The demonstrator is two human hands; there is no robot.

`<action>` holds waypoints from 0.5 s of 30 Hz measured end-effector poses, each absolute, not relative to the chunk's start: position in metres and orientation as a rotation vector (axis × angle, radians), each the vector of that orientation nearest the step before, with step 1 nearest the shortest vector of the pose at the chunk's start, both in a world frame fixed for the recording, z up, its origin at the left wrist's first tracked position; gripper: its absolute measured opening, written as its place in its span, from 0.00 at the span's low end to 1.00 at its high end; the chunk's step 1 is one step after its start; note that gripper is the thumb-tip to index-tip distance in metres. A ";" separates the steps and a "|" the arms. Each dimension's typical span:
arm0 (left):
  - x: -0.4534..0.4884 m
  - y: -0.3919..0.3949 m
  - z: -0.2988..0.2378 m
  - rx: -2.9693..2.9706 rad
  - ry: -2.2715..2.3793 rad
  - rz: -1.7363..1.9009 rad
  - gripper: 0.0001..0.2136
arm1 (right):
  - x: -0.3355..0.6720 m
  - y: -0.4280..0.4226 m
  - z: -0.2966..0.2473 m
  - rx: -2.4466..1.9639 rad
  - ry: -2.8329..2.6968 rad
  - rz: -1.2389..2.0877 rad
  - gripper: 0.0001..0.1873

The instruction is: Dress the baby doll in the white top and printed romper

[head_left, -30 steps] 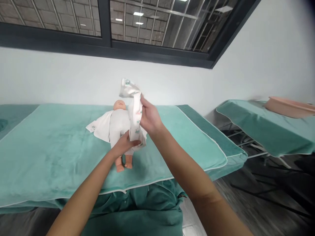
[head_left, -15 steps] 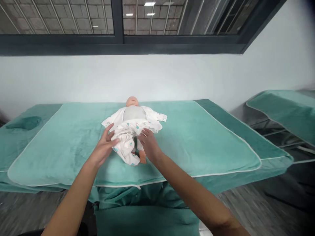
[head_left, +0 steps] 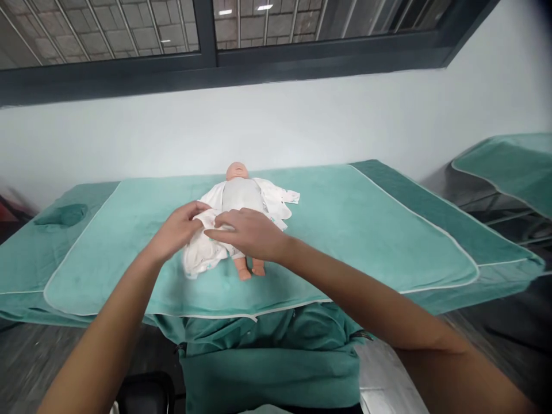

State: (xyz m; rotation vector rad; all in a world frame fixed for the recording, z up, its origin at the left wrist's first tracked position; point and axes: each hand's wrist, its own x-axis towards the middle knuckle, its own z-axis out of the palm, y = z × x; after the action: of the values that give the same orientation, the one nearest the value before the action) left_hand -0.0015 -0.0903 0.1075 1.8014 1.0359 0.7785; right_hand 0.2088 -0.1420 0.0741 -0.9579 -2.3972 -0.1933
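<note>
A baby doll [head_left: 242, 194] lies on its back on the mat, head toward the wall and bare feet toward me. Its white printed baby clothes [head_left: 202, 253] are spread open at the arms and bunched to the left of its legs. My left hand [head_left: 181, 230] pinches the bunched cloth, fingertips partly hidden in it. Across the doll's lower body reaches my right hand [head_left: 252, 233], thumb and fingers closed around a fold of the same cloth. The right hand covers the doll's hips and part of the garment.
A light green mat [head_left: 366, 230] covers the padded massage bed [head_left: 495, 261], which has a face hole [head_left: 62, 214] at its left end. Behind it stands a white wall [head_left: 172, 138] below a dark-framed window. Another green bed [head_left: 513, 167] is at the right.
My right hand has moved left across the doll toward my left hand. The bunched clothes have shifted left, and both feet now show. The view has tilted slightly.
</note>
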 end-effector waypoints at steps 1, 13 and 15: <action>0.001 -0.089 0.112 1.835 1.058 0.864 0.14 | 0.209 -0.140 0.083 -0.996 -2.358 -0.114 0.16; 0.023 -0.120 0.077 1.748 0.870 0.825 0.14 | 0.222 -0.131 0.111 -0.954 -1.613 0.770 0.09; 0.019 -0.117 0.089 1.641 0.830 0.936 0.16 | 0.227 -0.134 0.117 -0.901 -1.541 0.933 0.11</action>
State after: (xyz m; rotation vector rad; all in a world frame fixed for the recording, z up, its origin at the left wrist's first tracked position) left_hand 0.0192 -0.1170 0.0889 1.6408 0.8300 0.9360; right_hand 0.2266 -0.1339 0.1167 -0.9006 -1.5410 0.9326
